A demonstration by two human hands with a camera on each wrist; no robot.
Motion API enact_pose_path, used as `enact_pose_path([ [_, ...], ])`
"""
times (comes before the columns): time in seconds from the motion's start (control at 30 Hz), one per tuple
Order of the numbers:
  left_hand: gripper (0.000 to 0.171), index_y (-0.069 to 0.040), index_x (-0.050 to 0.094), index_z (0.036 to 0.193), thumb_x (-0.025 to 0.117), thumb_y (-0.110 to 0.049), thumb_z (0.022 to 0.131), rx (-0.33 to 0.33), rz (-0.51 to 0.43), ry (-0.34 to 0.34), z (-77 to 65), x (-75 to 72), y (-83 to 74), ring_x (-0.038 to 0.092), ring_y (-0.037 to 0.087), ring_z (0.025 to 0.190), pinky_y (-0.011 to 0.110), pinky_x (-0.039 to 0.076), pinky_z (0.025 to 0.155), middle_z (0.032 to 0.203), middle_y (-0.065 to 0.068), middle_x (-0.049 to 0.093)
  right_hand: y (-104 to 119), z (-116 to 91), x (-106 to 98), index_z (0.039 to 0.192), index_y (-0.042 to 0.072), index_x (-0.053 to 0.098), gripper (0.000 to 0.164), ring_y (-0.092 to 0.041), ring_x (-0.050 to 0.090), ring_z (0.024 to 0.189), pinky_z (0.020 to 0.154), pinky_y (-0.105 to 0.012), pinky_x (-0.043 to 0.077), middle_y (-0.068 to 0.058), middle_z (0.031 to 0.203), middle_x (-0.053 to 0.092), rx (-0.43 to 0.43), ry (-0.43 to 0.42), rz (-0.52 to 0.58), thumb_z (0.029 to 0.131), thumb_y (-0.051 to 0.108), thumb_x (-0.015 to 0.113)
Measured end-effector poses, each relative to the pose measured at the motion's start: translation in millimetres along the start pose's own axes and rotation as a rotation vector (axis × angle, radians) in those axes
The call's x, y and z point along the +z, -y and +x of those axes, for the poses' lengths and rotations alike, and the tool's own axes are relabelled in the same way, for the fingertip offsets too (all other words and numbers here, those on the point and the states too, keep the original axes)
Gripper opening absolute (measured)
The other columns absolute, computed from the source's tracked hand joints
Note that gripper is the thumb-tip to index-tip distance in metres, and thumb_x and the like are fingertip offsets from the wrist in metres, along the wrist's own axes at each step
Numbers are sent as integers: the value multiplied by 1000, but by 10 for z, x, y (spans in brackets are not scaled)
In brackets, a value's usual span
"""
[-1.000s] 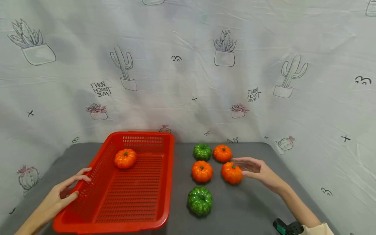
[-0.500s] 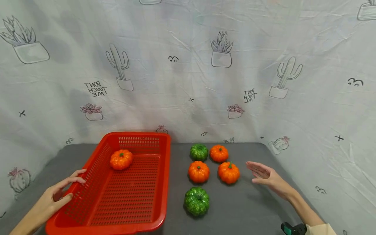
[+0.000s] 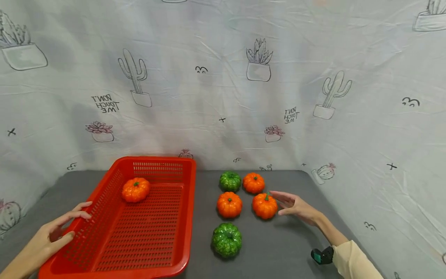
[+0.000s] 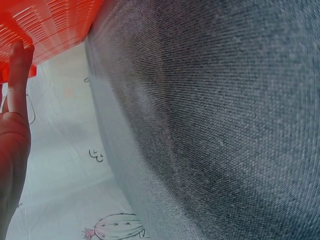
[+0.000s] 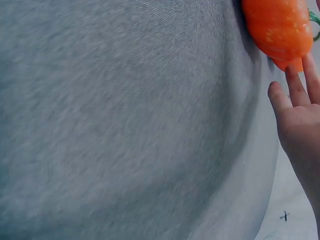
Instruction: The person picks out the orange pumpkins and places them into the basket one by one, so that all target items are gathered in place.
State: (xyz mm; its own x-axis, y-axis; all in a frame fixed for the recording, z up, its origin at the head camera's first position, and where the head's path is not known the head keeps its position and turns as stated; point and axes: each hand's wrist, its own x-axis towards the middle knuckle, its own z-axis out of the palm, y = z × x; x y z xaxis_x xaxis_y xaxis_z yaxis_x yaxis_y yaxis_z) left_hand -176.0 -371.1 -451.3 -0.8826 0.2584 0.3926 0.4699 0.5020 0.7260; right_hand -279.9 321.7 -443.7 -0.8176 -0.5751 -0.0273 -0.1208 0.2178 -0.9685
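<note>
My left hand (image 3: 48,238) grips the left rim of a red plastic basket (image 3: 189,221), fingers over the edge. In the left wrist view the fingers (image 4: 19,65) lie against the slotted wall. One orange pumpkin (image 3: 136,190) rests inside the basket. My right hand (image 3: 297,208) is at the right side of another orange pumpkin (image 3: 265,206) on the table, fingers spread and slightly bent, thumb apart. In the right wrist view the fingertips overlap the lower edge of the orange pumpkin (image 5: 277,27).
Two more orange pumpkins, one near (image 3: 229,205) and one farther back (image 3: 253,183), stand on the grey table (image 3: 271,248). A green pumpkin (image 3: 230,181) is at the back and a larger green pumpkin (image 3: 227,240) in front. A patterned white curtain (image 3: 209,89) hangs behind.
My right hand moved right, away from the orange pumpkin, then came back left to its side. The left hand stays on the basket rim. The head view has turned a little right.
</note>
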Motion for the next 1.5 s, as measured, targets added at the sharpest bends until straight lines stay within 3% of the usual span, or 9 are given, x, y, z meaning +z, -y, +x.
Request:
enact_pose_path([
  [0.1, 37, -3, 50, 128, 48, 11, 93, -10, 11, 12, 5, 7, -19, 39, -16, 108, 25, 47, 57, 141, -26, 29, 13, 79, 28, 147, -5, 28, 74, -40, 13, 142, 106, -22, 31, -25, 153, 22, 45, 0, -24, 86, 3, 69],
  [0.23, 35, 1, 48, 128, 46, 10, 95, -18, -23, 45, 11, -4, -34, 37, -17, 113, 25, 51, 62, 145, -24, 26, 16, 207, 70, 148, -3, 29, 77, -38, 18, 141, 103, -27, 36, -24, 153, 22, 85, 12, -62, 85, 8, 71],
  [0.47, 34, 2, 48, 128, 44, 10, 95, -17, -62, 56, 26, -3, -70, 35, -15, 118, 26, 51, 63, 147, -21, 26, -2, 401, 140, 147, 0, 35, 70, -8, 45, 124, 94, -26, 44, -23, 153, 23, 32, 59, -38, 85, 4, 69],
  [0.57, 34, 2, 48, 128, 43, 10, 95, -16, -59, 56, 23, 0, -70, 36, -16, 118, 25, 51, 64, 147, -22, 26, -9, 445, 161, 145, -2, 37, 68, -7, 50, 119, 93, -26, 45, -25, 151, 27, 8, 67, -29, 85, 3, 69],
  [0.8, 37, 2, 45, 132, 40, 10, 97, -46, -155, 94, 14, -12, -40, 55, -5, 104, 34, 55, 62, 147, -24, 24, -32, 461, 196, 144, -1, 38, 68, -10, 53, 116, 92, -27, 46, -25, 150, 29, -2, 69, -44, 85, 3, 70],
  [1.07, 36, 3, 47, 130, 42, 11, 96, -34, -102, 72, 12, -17, -14, 49, -11, 109, 31, 54, 63, 146, -25, 26, -50, 464, 254, 148, 1, 32, 80, -9, 51, 117, 92, -26, 45, -27, 149, 29, -5, 79, -70, 81, 7, 76],
  [1.33, 35, 3, 46, 130, 42, 10, 96, -35, -97, 71, 22, -18, -26, 44, -14, 112, 30, 54, 64, 146, -25, 25, -40, 409, 281, 140, -5, 42, 64, -16, 59, 105, 87, -30, 49, -21, 133, 51, -17, -49, -98, 84, 7, 72],
  [1.5, 35, 3, 47, 130, 44, 11, 95, -12, -54, 60, 22, -3, -32, 35, -17, 118, 26, 53, 65, 146, -24, 26, 13, 354, 238, 132, -3, 50, 54, -18, 58, 102, 83, -31, 50, -19, 134, 48, -41, -133, -149, 84, 9, 72],
])
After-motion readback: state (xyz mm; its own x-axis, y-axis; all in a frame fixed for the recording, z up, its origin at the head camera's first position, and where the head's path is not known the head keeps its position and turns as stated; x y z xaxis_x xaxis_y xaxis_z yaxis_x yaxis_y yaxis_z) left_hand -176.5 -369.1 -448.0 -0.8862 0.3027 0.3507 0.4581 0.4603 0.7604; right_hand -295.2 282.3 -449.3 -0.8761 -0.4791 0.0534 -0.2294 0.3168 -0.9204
